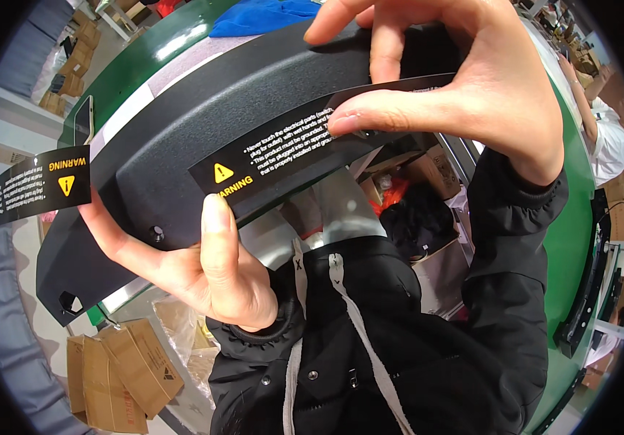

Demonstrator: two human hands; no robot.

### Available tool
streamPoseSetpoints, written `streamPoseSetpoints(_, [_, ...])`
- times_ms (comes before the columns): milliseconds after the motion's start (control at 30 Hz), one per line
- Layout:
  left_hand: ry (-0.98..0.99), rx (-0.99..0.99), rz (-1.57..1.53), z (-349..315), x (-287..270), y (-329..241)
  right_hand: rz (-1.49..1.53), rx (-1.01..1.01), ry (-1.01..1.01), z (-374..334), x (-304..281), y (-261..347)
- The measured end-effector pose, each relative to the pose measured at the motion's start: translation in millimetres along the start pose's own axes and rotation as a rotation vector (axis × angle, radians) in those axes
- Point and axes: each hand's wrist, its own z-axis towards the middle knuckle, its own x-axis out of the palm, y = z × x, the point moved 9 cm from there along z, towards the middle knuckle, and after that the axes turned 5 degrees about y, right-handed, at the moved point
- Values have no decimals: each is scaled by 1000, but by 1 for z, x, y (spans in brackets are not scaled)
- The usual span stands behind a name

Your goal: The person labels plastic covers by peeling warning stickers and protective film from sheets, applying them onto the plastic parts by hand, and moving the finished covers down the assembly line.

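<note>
A curved black plastic panel (159, 138) spans the view in front of my body, with a hole near its lower left end. Across its lower edge lies a black warning label (283, 148) with a yellow triangle. My left hand (210, 272) presses its thumb on the label's left end. A second warning label (43, 185) clings to the tip of that hand's outstretched index finger. My right hand (457, 87) has its thumb on the first label's right part, its fingers curving over the panel's upper side. Whether that label is fully stuck down cannot be seen.
A green table (178, 43) bears a blue cloth (261, 16) and a phone-like device (83, 119). Cardboard boxes (127, 377) lie at lower left. An open box (435, 272) with dark and red items sits below the panel. At right is another person (608, 141).
</note>
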Motion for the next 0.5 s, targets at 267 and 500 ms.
streamPoseSetpoints(267, [-5,1,-22,0,1,3,-658,8,-29,-11,-8,33])
streamPoseSetpoints(500, [-17,22,-13,-1,0,7,-860,-76,-865,-63,-38,34])
